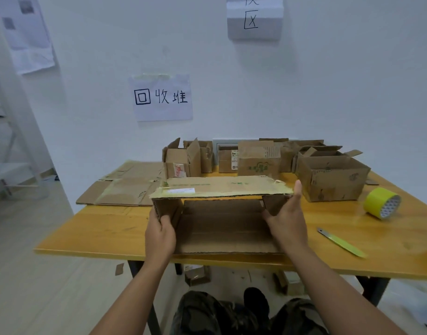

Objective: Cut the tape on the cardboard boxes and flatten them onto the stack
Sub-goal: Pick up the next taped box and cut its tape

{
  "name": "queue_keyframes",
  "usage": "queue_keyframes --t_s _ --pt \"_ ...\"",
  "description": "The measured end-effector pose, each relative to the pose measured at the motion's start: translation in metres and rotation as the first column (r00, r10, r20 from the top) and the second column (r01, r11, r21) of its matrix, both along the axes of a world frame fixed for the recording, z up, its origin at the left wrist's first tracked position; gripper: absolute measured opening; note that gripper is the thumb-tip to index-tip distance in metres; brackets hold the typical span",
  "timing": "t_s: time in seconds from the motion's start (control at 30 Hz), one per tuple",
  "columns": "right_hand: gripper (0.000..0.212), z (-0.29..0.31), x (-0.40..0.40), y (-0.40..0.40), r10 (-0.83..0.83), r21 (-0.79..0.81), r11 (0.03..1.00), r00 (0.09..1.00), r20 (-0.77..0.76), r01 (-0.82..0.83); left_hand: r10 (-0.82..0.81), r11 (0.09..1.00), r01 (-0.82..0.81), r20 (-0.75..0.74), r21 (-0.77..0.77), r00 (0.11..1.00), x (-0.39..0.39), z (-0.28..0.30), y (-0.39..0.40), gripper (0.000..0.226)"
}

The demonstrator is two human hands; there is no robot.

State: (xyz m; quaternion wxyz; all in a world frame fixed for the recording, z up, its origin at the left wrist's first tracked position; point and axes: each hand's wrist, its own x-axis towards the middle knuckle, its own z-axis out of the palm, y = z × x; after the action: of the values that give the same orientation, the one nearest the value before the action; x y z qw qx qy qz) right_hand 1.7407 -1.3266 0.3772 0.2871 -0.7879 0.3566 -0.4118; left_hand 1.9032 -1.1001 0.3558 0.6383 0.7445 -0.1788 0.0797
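Left hand [160, 234] and right hand [287, 223] each grip side flap of opened box [222, 213] at table's [91, 235] near edge, apparently collapsing it; flattened stack [125, 187] waits far-left, utility knife [340, 242] set aside right.

My wooden worktop [106, 228] carries flattened cardboard [125, 189], upright boxes [331, 180], a yellow tape roll [381, 203] and a knife [340, 243].

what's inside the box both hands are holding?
Nothing visible: the open box, gripped by the left hand and right hand, shows only bare cardboard on its lower panel. The raised top flap hides the far inner corners.
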Motion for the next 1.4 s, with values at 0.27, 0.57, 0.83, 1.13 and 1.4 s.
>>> queue_keyframes --t_s 0.27,0.57,0.83,1.13,1.4 --pt "0.07 -0.023 -0.026 -0.01 0.426 0.006 0.901 0.881 -0.204 -0.435 -0.393 0.746 0.039 -0.393 -0.665 0.831 0.004 -0.003 0.02 0.037" --pt "0.071 -0.047 -0.016 -0.002 0.45 0.053 0.862 0.714 -0.536 -0.504 0.314 0.948 -0.298 -0.172 0.111 0.934 0.008 -0.013 0.049 0.082" --pt "0.07 -0.06 -0.01 0.014 0.231 -0.052 0.899 0.572 -0.787 -0.434 -0.109 0.477 -0.142 0.219 0.868 0.97 0.025 -0.032 0.027 0.068" --pt "0.073 -0.021 0.034 0.005 0.193 -0.044 0.911 0.52 -0.832 -0.41 -0.315 0.292 0.12 -0.024 0.949 0.949 0.018 -0.038 0.013 0.071" --pt "0.087 -0.055 0.056 -0.011 0.25 0.039 0.907 0.46 -0.852 -0.42 -0.368 0.288 0.146 -0.031 0.946 0.929 0.031 -0.026 -0.021 0.073"
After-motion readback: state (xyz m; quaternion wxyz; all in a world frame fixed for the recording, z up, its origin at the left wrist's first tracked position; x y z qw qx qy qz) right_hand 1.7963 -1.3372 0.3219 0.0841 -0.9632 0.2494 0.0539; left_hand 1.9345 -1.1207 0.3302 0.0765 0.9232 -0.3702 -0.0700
